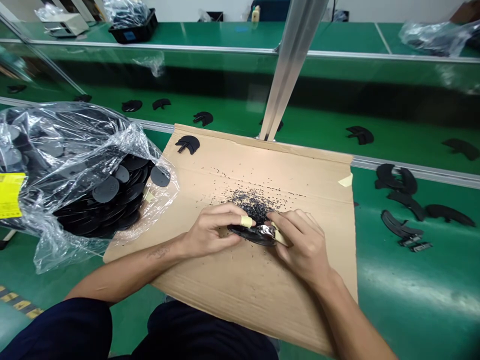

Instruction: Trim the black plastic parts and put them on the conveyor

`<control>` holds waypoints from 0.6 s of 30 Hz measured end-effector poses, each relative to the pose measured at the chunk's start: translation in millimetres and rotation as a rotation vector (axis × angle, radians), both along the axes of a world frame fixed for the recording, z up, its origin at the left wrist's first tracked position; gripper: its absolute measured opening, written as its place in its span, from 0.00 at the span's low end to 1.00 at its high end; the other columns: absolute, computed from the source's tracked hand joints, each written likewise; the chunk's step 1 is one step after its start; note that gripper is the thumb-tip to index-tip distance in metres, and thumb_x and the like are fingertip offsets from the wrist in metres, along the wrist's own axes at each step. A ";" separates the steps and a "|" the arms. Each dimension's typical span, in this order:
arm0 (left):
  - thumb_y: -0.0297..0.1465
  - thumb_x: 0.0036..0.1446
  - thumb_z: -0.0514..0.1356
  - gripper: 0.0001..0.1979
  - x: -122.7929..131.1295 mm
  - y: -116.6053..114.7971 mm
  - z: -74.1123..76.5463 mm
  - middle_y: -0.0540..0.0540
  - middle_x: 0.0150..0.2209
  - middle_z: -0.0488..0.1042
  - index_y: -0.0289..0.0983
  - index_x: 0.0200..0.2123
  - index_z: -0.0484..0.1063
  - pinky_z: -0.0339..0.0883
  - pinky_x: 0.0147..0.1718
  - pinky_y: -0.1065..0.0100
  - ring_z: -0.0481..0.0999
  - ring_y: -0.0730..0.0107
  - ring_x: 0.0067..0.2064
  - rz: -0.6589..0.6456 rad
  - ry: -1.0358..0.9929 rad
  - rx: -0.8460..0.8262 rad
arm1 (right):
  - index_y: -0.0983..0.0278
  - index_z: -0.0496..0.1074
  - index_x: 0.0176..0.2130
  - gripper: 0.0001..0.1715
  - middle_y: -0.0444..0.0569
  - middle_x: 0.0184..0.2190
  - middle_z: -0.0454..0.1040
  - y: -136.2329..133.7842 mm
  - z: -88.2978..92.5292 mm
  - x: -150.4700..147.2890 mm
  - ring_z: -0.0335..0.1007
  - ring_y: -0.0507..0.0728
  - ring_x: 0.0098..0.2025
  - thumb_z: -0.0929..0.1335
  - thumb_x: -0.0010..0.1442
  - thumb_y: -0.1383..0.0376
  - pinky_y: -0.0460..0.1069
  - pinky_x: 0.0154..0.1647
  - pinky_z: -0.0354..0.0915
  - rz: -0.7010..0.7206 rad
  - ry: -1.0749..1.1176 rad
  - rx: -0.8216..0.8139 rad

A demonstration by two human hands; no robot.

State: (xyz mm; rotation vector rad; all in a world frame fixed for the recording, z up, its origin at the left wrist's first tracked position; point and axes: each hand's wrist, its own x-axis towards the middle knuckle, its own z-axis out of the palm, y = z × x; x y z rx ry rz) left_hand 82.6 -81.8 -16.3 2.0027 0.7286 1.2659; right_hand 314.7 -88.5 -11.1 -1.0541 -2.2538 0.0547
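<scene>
My left hand [213, 227] is closed on a dark, flat, round-edged plastic part [251, 234], thumb below and index finger above. A yellow finger cover wraps the tip of that index finger. My right hand [302, 240] pinches the part's right end, where a small shiny metal piece [265, 230] shows; its exact kind is unclear. A yellow covering also shows at the right fingertips. Just beyond both hands lies a pile of tiny black bits [251, 202], scattered over a cardboard sheet [225, 280].
A clear plastic bag [75, 135] of black discs [107, 190] lies at left. One black curved part [188, 144] rests on the cardboard's far left corner. More curved parts [397, 179] lie on the green table at right. A metal post [290, 65] rises behind the cardboard.
</scene>
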 end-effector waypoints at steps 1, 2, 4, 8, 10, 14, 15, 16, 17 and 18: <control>0.20 0.57 0.64 0.15 0.0 -0.1 -0.3 0.43 0.40 0.79 0.36 0.48 0.78 0.77 0.38 0.69 0.79 0.70 0.41 -0.002 -0.002 -0.001 | 0.66 0.73 0.46 0.11 0.50 0.32 0.75 0.1 0.0 0.1 0.63 0.55 0.32 0.64 0.66 0.72 0.51 0.33 0.58 0.004 -0.001 0.005; 0.20 0.58 0.64 0.15 -0.1 -0.2 -0.6 0.43 0.40 0.79 0.35 0.48 0.78 0.77 0.38 0.69 0.79 0.70 0.41 -0.004 -0.004 -0.004 | 0.66 0.73 0.46 0.10 0.50 0.31 0.75 0.2 -0.1 0.2 0.63 0.54 0.32 0.65 0.66 0.72 0.50 0.32 0.58 0.005 -0.004 0.010; 0.20 0.58 0.64 0.14 -0.2 -0.6 -1.2 0.43 0.40 0.79 0.35 0.47 0.78 0.78 0.39 0.69 0.79 0.70 0.41 -0.010 -0.006 -0.012 | 0.66 0.73 0.46 0.10 0.49 0.31 0.75 0.8 -0.6 0.2 0.63 0.54 0.32 0.65 0.66 0.72 0.50 0.32 0.57 0.001 -0.013 0.019; 0.22 0.59 0.64 0.13 -0.7 -1.2 -1.6 0.43 0.40 0.80 0.36 0.48 0.78 0.78 0.39 0.67 0.80 0.69 0.41 -0.020 -0.014 -0.032 | 0.67 0.73 0.45 0.09 0.49 0.29 0.74 1.5 -1.4 0.2 0.63 0.54 0.31 0.65 0.66 0.72 0.50 0.31 0.57 0.002 -0.015 0.024; 0.23 0.60 0.64 0.13 -0.8 -1.3 -1.5 0.42 0.40 0.80 0.36 0.48 0.78 0.78 0.40 0.67 0.80 0.69 0.42 -0.026 -0.021 -0.041 | 0.67 0.74 0.44 0.08 0.48 0.29 0.74 1.2 -0.9 0.4 0.63 0.54 0.31 0.65 0.67 0.71 0.50 0.31 0.57 0.005 -0.011 0.017; 0.23 0.60 0.64 0.12 -0.3 -1.5 -1.2 0.42 0.40 0.80 0.36 0.47 0.78 0.78 0.40 0.68 0.80 0.69 0.42 -0.036 -0.036 -0.036 | 0.68 0.74 0.44 0.07 0.48 0.27 0.73 -0.3 0.7 0.3 0.62 0.54 0.30 0.66 0.67 0.70 0.49 0.31 0.57 0.006 -0.011 0.026; 0.23 0.60 0.64 0.12 -0.2 -1.6 -1.2 0.42 0.40 0.81 0.36 0.48 0.79 0.79 0.39 0.68 0.81 0.69 0.42 -0.039 -0.036 -0.035 | 0.68 0.74 0.43 0.07 0.48 0.27 0.73 -0.6 1.0 0.0 0.61 0.53 0.29 0.66 0.68 0.70 0.49 0.31 0.57 0.005 -0.013 0.030; 0.24 0.60 0.64 0.12 -0.2 -1.7 -1.3 0.42 0.40 0.81 0.36 0.48 0.79 0.79 0.40 0.68 0.81 0.69 0.42 -0.040 -0.035 -0.036 | 0.68 0.74 0.43 0.07 0.47 0.26 0.73 -0.9 1.2 -0.4 0.61 0.53 0.29 0.66 0.68 0.70 0.49 0.31 0.57 0.002 -0.016 0.034; 0.24 0.61 0.64 0.12 -0.2 -1.9 -1.4 0.42 0.40 0.81 0.37 0.48 0.79 0.79 0.40 0.68 0.81 0.69 0.42 -0.041 -0.033 -0.038 | 0.68 0.74 0.43 0.07 0.47 0.26 0.73 -1.2 1.3 -0.8 0.61 0.53 0.29 0.66 0.68 0.70 0.49 0.30 0.57 -0.002 -0.022 0.037; 0.25 0.61 0.64 0.12 -0.2 -2.1 -1.5 0.42 0.41 0.81 0.37 0.48 0.79 0.79 0.40 0.67 0.81 0.69 0.42 -0.041 -0.033 -0.040 | 0.69 0.75 0.43 0.07 0.47 0.25 0.72 -1.5 1.5 -1.4 0.61 0.53 0.29 0.66 0.68 0.70 0.49 0.30 0.57 -0.009 -0.029 0.042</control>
